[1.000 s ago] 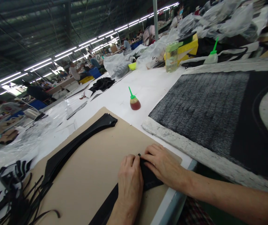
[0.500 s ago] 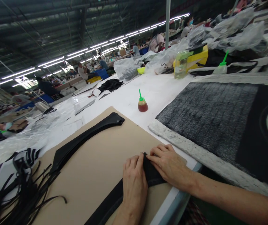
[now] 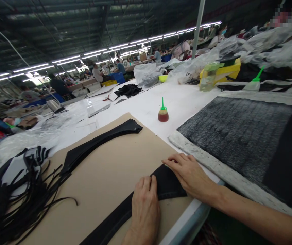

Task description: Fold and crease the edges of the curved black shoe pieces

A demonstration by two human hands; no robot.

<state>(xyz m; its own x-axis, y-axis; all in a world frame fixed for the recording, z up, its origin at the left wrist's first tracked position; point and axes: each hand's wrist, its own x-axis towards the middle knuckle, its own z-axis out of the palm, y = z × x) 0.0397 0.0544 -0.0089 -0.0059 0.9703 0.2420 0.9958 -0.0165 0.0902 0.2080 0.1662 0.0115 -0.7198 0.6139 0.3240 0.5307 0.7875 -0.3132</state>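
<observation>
A long curved black fabric piece (image 3: 170,182) lies on the tan board (image 3: 105,170). My left hand (image 3: 146,204) presses down across it, fingers close together and bent over its upper edge. My right hand (image 3: 189,175) is at the wide end of the piece, its fingers bunched at the upper corner; the thumb is mostly hidden. Farther back on the board rests a stack of similar curved black pieces (image 3: 97,144). A small squeeze bottle (image 3: 163,114) with reddish-brown liquid and a green nozzle stands upright on the white tabletop beyond the board.
At left lies a tangle of black strips (image 3: 26,197) beside clear plastic sheeting (image 3: 20,139). On the right, a large black fabric panel (image 3: 237,132) covers a pale slab. A lidded jar (image 3: 209,78), a yellow bin (image 3: 231,73) and plastic bags stand at the back. Several people sit farther away.
My right hand has moved slightly away from my left, showing more of the black piece between them. My left hand has slid a little down and left. The view has shifted slightly.
</observation>
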